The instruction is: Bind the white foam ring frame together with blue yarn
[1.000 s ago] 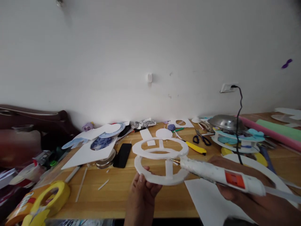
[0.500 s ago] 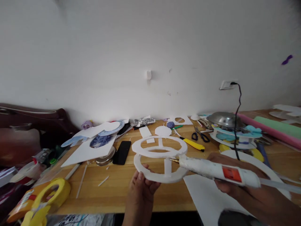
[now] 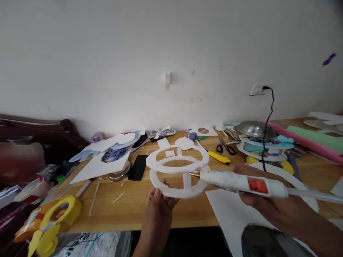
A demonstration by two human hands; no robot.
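Note:
My left hand (image 3: 160, 203) grips the near rim of a white foam piece (image 3: 178, 170) made of two rings joined by short upright strips, held above the wooden table (image 3: 128, 207). My right hand (image 3: 261, 203) is closed round a white glue gun (image 3: 241, 182) with a red label. Its brass nozzle points left and touches the foam piece near a strip between the rings. A glue stick pokes out of the gun's back to the right.
A black phone (image 3: 138, 166), white foam sheets (image 3: 103, 166), a yellow utility knife (image 3: 219, 157) and scissors (image 3: 225, 147) lie behind. A metal bowl (image 3: 253, 128) tops stacked foam shapes at right. Pink and green foam rolls (image 3: 313, 141) lie far right. Yellow tape roll (image 3: 63, 214) sits at left.
The view has tilted up slightly, so everything sits a little lower-left. Both hands keep their hold; the nozzle stays at the foam piece.

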